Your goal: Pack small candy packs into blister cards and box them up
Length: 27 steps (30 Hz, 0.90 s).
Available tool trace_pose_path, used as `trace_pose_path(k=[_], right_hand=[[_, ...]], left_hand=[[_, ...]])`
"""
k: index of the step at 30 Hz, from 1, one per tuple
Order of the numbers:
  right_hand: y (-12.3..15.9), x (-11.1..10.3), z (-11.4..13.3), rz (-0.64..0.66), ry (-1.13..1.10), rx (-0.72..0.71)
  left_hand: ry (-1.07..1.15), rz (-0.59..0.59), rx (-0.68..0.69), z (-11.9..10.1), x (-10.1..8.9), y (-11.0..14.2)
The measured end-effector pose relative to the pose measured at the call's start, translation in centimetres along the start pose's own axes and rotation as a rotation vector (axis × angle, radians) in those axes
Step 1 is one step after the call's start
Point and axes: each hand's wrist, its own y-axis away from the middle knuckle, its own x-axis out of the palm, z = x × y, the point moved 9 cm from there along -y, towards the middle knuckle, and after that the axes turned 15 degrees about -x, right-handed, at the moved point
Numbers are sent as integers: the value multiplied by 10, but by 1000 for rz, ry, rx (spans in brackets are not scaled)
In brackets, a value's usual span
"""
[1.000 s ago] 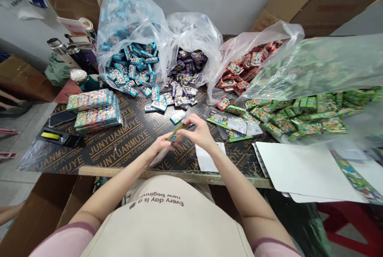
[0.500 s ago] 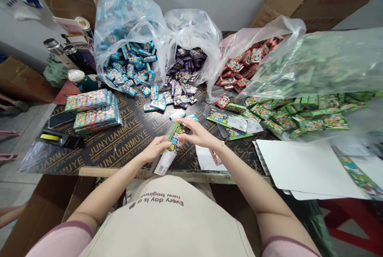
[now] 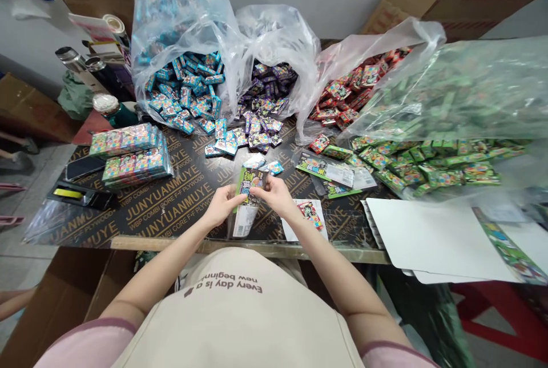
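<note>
Both hands are on one flat green-and-black printed packet with a clear sleeve point(image 3: 247, 199), over the near part of the dark counter with gold lettering point(image 3: 184, 205). Left hand point(image 3: 223, 206): thumb on the packet's printed face, fingers clamped on its left edge. Right hand point(image 3: 277, 194): thumb and fingers clamped on the upper right edge. White barcode label at the packet's lower end, toward the person. Just beyond its top: small blue boxes point(image 3: 273, 168) lying loose. By the right wrist: white paper point(image 3: 291, 232) with a red-and-green printed piece point(image 3: 311, 214) on it. Farther right, flat green-edged packets point(image 3: 327, 169), overlapping, then a spread of green boxes point(image 3: 409, 171) and large white sheets point(image 3: 432, 237) at the near edge. Along the back, left to right: clear plastic bags of blue boxes point(image 3: 186, 91), purple boxes point(image 3: 274, 81) and red boxes point(image 3: 355, 85), some boxes spilling out at the mouths. Left side: stack of clear-wrapped multicolour packs point(image 3: 139, 164), black phone-like slab point(image 3: 84, 168) and black holder with a yellow strip point(image 3: 77, 193) beside it.
</note>
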Motion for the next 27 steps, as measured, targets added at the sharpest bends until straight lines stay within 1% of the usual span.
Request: trace_pose_path(k=[2,3,6,7,9,10,11,12,14,15,16,19,22,24,27], right_hand=[[-1,-6,0,-41,67,17],[-2,-8,0,-48,75,31],[3,-7,-4,-30,0,97],[8,-3,-7,11,-40,139],[19,8,-17,136,-103,232],[25,12,-21,186,-116,262],[29,12,-25,197,-114,269],[30,9,-28,171,-99,256],[30,-3,-31,69,-51,208],[30,-6,-33,43,-47,202],[32,-6,-36,43,-65,217],[41,0,-44,78,-160,310],[48,0,-47,56,-185,351],[51,0,-47,52,-212,347],[50,-2,-46,5,-250,308]], left_hand=[[87,-57,-36,5,-2,-3],[129,-65,-46,6,-2,-5],[208,-75,-41,7,-2,-9],[230,-90,-31,7,-5,-10],[263,-127,-15,6,-12,-12],[261,-131,-24,7,-14,-13],[243,-113,-56,10,-13,-14],[211,-72,-105,14,-10,-14],[136,29,-210,25,-2,-13],[115,66,-240,29,0,-12],[114,76,-243,32,1,-11],[144,16,-168,31,-6,-11],[138,5,-137,29,-9,-11],[173,47,-164,28,-8,-12],[217,160,-236,29,-2,-11]])
